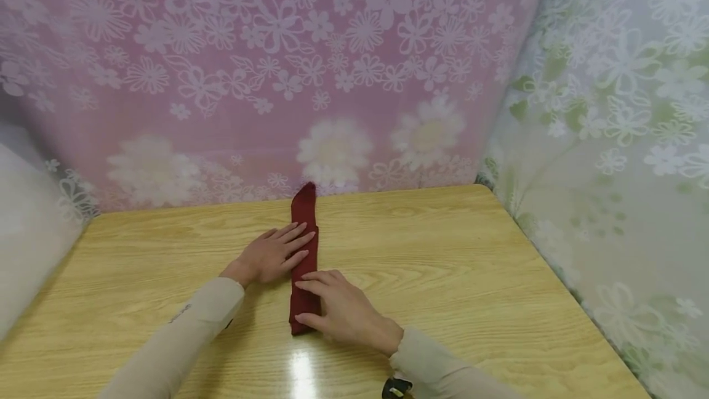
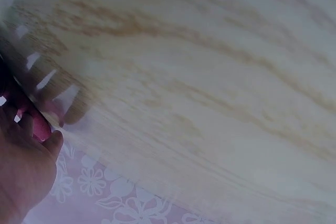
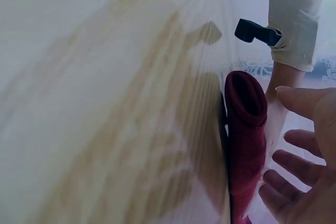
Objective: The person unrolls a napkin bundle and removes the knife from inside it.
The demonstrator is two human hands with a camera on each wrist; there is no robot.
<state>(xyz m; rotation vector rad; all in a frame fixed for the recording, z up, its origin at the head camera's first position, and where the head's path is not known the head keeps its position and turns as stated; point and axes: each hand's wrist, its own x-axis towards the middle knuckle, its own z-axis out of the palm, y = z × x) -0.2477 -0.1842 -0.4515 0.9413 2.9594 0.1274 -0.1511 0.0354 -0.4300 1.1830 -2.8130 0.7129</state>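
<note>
A dark red cloth (image 1: 304,211), folded into a long narrow strip, lies lengthwise from me towards the back of the table. Across its middle rest the spread, straight fingers of my left hand (image 1: 272,255), which comes in from the left. My right hand (image 1: 346,313) is at the near part of the strip, its loosely bent fingers over the right side and the thumb close to the near end. In the right wrist view, the end of the cloth (image 3: 247,150) shows as a rolled fold with a hollow, and my right fingers (image 3: 296,166) are spread beside it.
The wood-grain table (image 1: 443,251) reaches back to a pink flowered curtain (image 1: 249,91). Along its right side hangs a pale flowered curtain (image 1: 609,140), and white material (image 1: 28,220) stands at the left. A dark band (image 1: 396,386) sits by my right cuff.
</note>
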